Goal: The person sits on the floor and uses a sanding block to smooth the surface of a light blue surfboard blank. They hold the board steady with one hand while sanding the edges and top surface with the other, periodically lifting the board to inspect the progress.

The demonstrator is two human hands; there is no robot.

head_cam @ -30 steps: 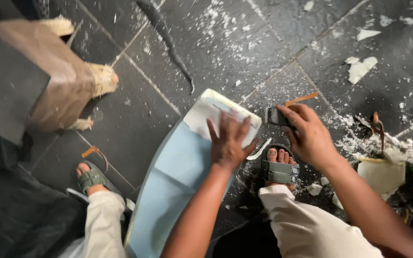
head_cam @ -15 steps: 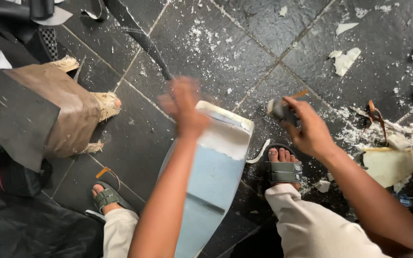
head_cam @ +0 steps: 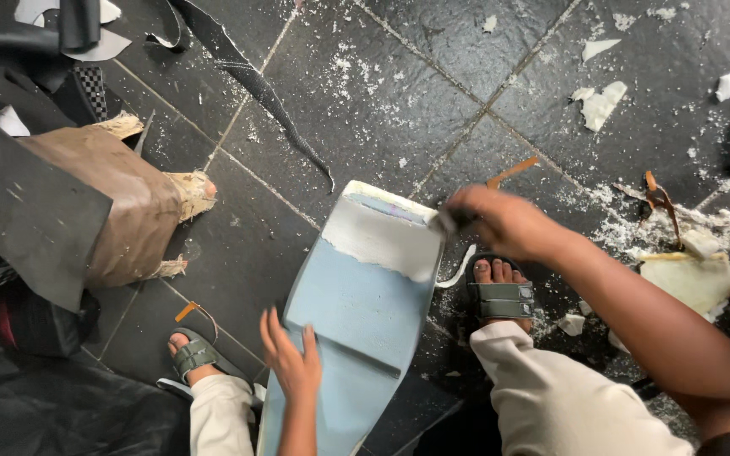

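A long pale blue board point(head_cam: 356, 321) leans between my knees, its top part scraped white. My left hand point(head_cam: 291, 359) rests on its lower left edge with fingers spread. At the board's upper right corner, my right hand point(head_cam: 500, 221) is closed around a small dark tool point(head_cam: 452, 219); the hand is blurred. My feet in grey-green sandals point(head_cam: 500, 297) stand on either side of the board.
The floor is dark slate tile point(head_cam: 399, 101) strewn with white flakes and scraps point(head_cam: 601, 101). A brown and black folded sheet point(head_cam: 86, 211) lies at the left. A black strip point(head_cam: 247, 76) trails across the tiles. Pale foam pieces point(head_cam: 690, 279) lie at the right.
My left hand has dropped from the board's top to its lower left edge. My right hand with the tool has moved left onto the board's upper right corner.
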